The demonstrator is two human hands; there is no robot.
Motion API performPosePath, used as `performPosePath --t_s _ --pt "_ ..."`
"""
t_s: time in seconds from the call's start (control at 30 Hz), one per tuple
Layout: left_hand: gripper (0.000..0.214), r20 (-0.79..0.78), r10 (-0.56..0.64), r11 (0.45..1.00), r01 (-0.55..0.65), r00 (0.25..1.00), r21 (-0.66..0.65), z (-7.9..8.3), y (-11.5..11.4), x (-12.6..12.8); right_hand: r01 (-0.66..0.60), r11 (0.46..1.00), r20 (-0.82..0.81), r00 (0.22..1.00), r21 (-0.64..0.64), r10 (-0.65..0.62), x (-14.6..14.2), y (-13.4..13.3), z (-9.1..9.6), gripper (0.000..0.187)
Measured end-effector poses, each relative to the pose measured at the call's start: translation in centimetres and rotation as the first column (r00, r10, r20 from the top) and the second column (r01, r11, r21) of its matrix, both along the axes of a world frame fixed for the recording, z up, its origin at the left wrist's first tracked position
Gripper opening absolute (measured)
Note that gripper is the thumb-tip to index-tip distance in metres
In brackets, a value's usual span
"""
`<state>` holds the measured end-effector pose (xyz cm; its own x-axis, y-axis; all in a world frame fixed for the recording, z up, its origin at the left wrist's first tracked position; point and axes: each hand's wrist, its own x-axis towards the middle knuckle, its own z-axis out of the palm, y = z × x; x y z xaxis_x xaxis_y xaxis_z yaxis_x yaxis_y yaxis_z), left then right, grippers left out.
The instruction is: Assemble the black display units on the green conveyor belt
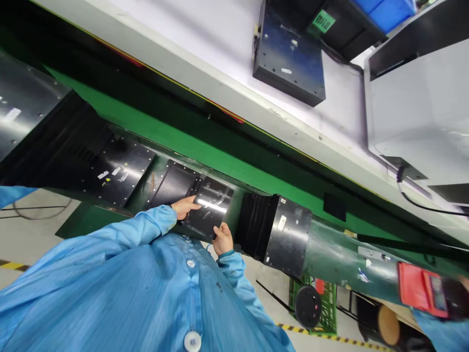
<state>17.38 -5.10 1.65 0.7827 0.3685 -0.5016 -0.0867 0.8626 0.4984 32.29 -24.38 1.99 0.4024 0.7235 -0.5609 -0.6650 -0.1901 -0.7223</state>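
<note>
A flat black panel (208,208) with a glossy top lies slightly tilted over the green bench, close to my chest. My left hand (186,207) grips its left edge, one finger stretched over the top and the rest hidden at the side. At the panel's near right corner, my right hand (223,238) holds on with the thumb on top; its other fingertips are partly hidden. Just left of the panel, and partly under it, is another black plate (174,183) with small holes or screws along its rim.
Stacked black panels stand on the bench left (120,168) and right (289,234). A raised white shelf (205,44) bears a dark metal box (289,61) and a monitor-like unit (421,102). Far right, another person's blue sleeve (439,330) is near a red object (415,288). Stools and a green crate (330,305) stand below.
</note>
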Motion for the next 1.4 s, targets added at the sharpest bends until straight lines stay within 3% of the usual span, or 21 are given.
performPosePath --t_s 0.13,0.23,0.3,0.37,0.47,0.53,0.6,0.77,0.87,0.9,0.97,1.03,1.1,1.17,1.23,1.33,1.4 --pt "0.046 -0.058 0.071 0.997 -0.073 0.996 -0.027 -2.5 -0.8 1.1 -0.065 0.993 0.043 0.997 -0.101 0.07 1.3 0.0 -2.2 0.048" --pt "0.045 -0.125 0.063 0.995 -0.072 0.99 -0.071 -3.7 -0.7 1.7 -0.103 0.957 0.29 0.939 -0.273 0.184 2.6 0.1 -3.0 0.04" --pt "0.046 -0.182 0.047 0.994 -0.064 0.982 -0.087 -4.3 -0.5 1.9 -0.12 0.916 0.573 0.747 -0.383 0.337 3.6 0.4 -2.9 0.043" --pt "0.046 -0.235 0.028 0.995 -0.05 0.972 -0.087 -4.7 -0.3 2.1 -0.21 0.867 0.753 0.432 -0.452 0.497 4.4 0.8 -2.5 0.065" --pt "0.044 -0.282 -0.013 0.997 -0.009 0.959 -0.079 -5.2 -0.1 2.6 -0.44 0.688 0.754 0.034 -0.578 0.655 5.0 1.9 -1.9 0.096" --pt "0.043 -0.317 -0.014 0.998 -0.004 0.948 -0.057 -5.5 0.0 2.9 -0.514 0.557 0.697 -0.117 -0.652 0.708 5.1 2.7 -1.9 0.103" --pt "0.043 -0.353 0.005 0.999 -0.017 0.935 -0.031 -5.8 0.0 3.3 -0.531 0.487 0.659 -0.195 -0.693 0.726 5.2 3.4 -2.1 0.105" --pt "0.044 -0.442 0.034 0.997 0.0 0.896 0.076 -6.1 0.0 3.9 -0.5 0.461 0.637 -0.266 -0.733 0.723 5.1 4.1 -2.4 0.103" --pt "0.045 -0.619 0.087 0.954 0.113 0.781 0.276 -5.7 -0.3 3.4 -0.487 0.47 0.641 -0.279 -0.736 0.715 4.8 4.0 -2.3 0.101" --pt "0.045 -0.696 0.109 0.905 0.219 0.71 0.365 -5.5 -0.5 3.0 -0.486 0.474 0.645 -0.281 -0.734 0.711 4.7 4.0 -2.4 0.1" --pt "0.05 -0.811 0.156 0.729 0.489 0.563 0.48 -5.1 -1.4 1.9 -0.483 0.485 0.656 -0.288 -0.729 0.698 4.6 3.9 -2.9 0.099" --pt "0.056 -0.874 0.163 0.551 0.692 0.458 0.466 -4.7 -2.4 0.5 -0.475 0.494 0.66 -0.294 -0.728 0.691 4.6 3.9 -3.9 0.099" --pt "0.059 -0.905 0.147 0.413 0.807 0.399 0.423 -4.5 -3.4 -0.7 -0.472 0.486 0.65 -0.289 -0.736 0.703 5.0 3.9 -5.2 0.096" --pt "0.056 -0.92 0.127 0.334 0.857 0.371 0.392 -4.4 -4.0 -1.6 -0.485 0.46 0.632 -0.285 -0.743 0.721 5.5 3.8 -6.4 0.09" --pt "0.053 -0.923 0.116 0.308 0.871 0.366 0.384 -4.5 -4.2 -2.1 -0.505 0.436 0.621 -0.288 -0.745 0.729 5.9 3.5 -7.2 0.084" --pt "0.048 -0.935 0.098 0.341 0.871 0.341 0.353 -4.8 -3.7 -2.4 -0.533 0.422 0.622 -0.277 -0.734 0.732 6.3 3.1 -7.5 0.082" --pt "0.046 -0.941 0.062 0.381 0.863 0.333 0.331 -5.0 -2.9 -2.3 -0.554 0.445 0.642 -0.227 -0.703 0.732 6.9 3.4 -7.2 0.076"
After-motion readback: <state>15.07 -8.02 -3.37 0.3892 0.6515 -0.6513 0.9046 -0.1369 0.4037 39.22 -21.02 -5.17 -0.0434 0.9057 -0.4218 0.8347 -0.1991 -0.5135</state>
